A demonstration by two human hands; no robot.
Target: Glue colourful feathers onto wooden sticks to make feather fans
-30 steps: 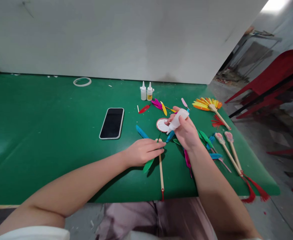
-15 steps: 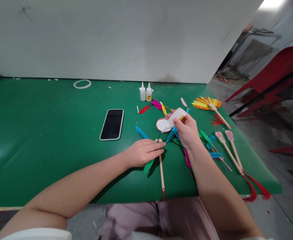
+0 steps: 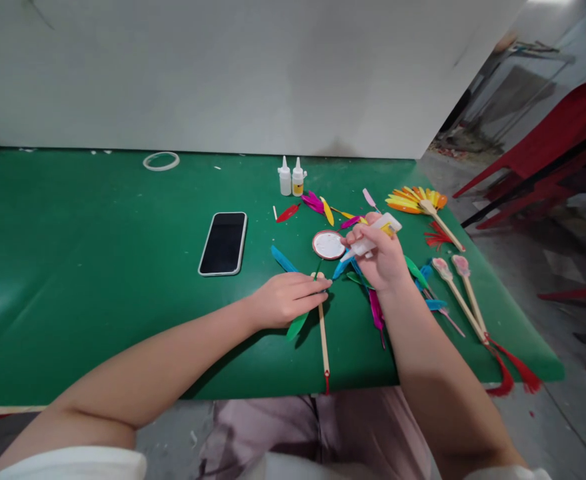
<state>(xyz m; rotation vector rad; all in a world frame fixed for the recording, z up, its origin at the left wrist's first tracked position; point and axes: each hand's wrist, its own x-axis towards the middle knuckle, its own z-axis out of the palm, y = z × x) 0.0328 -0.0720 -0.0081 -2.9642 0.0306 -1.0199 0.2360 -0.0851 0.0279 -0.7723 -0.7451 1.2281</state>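
Note:
My right hand (image 3: 381,257) is wrapped round a white glue bottle (image 3: 390,225) with a yellow label. The bottle is tilted, its narrow nozzle pointing down and left above a blue feather. My left hand (image 3: 290,299) lies low over the top of a wooden fan handle (image 3: 323,340) that ends in a red tassel. Its fingers press together on a green feather (image 3: 297,325), whose thin stem sticks out beyond them. Another blue feather (image 3: 283,259) pokes out behind the left hand. Just ahead sits a round white disc (image 3: 329,245) with a red-brown rim.
Two small bottles (image 3: 291,179) stand near the wall. A phone (image 3: 223,243) lies to the left, a tape ring (image 3: 161,161) further back. Loose coloured feathers surround the right hand. A yellow-orange feather fan (image 3: 417,200) and two tasselled wooden handles (image 3: 465,300) lie toward the right edge.
My right hand has turned the glue bottle and drawn it rightward, off the white disc, so its nozzle now shows clear. My left hand stays in place over the handle.

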